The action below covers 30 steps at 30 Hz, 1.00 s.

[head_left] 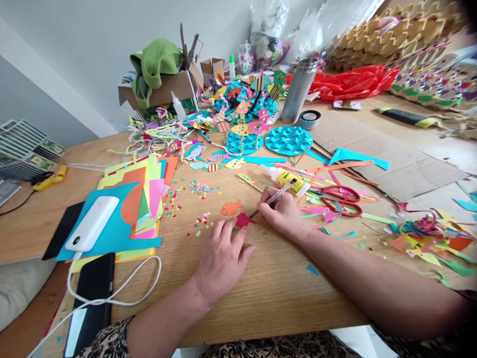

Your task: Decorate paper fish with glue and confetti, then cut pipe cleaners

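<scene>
My right hand is closed round a thin pen, its tip touching a small red paper fish on the wooden table. My left hand lies flat with fingers spread, fingertips holding down the red fish's near edge. An orange paper fish lies just beyond the red one. Loose paper dots are scattered to the left.
A stack of coloured paper with a white power bank and cable lies at left, a black phone below. A glue bottle and red scissors sit right of my hand. Paper scraps, blue paper discs, a steel flask stand farther back.
</scene>
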{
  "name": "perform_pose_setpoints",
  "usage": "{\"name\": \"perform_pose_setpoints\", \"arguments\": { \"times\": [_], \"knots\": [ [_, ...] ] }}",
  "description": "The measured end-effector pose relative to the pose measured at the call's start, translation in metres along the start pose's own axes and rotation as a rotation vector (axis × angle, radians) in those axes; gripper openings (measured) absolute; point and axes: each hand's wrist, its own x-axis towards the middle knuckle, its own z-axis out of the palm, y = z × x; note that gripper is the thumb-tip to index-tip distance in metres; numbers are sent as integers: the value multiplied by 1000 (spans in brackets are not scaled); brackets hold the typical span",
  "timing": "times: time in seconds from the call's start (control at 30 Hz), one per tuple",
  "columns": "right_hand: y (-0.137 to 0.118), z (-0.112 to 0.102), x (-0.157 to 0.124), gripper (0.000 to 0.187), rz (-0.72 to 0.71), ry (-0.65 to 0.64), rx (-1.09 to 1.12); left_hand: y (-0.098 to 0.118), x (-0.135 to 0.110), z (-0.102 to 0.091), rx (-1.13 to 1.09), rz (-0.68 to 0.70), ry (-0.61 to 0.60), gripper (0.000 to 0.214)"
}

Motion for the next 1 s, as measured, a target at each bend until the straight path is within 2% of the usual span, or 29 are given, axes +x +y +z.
{"name": "perform_pose_setpoints", "arguments": {
  "times": [0.3,1.0],
  "knots": [
    [0,1,2,11,41,-85,-17,1,-1,0,22,2,-5,32],
    [-5,0,1,10,52,-127,-60,2,-1,-1,26,-8,-14,32]
  ]
}}
